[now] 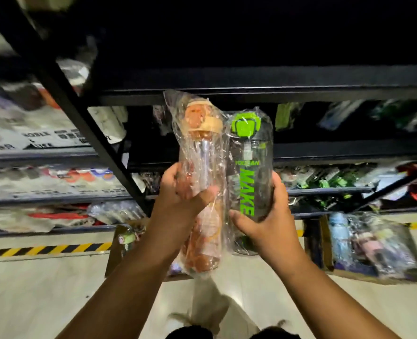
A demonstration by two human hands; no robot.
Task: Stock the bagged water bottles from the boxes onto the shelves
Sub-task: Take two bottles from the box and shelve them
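Observation:
My left hand (180, 192) grips an orange-capped water bottle (201, 152) wrapped in a clear plastic bag. Beside it, my right hand (263, 216) holds a clear bottle with a green cap and green lettering (249, 167), also bagged. Both bottles stand upright, side by side and touching, raised in front of the dark metal shelves (251, 94). A cardboard box (114, 250) sits on the floor below my hands, mostly hidden by my arms. A second box (374, 248) to the right holds several bagged bottles.
Shelves at left carry bagged goods and printed packs; shelves at right hold green and dark packaged items. A black diagonal brace (80, 113) crosses the left shelving. Yellow-black hazard tape (46, 249) runs along the pale floor.

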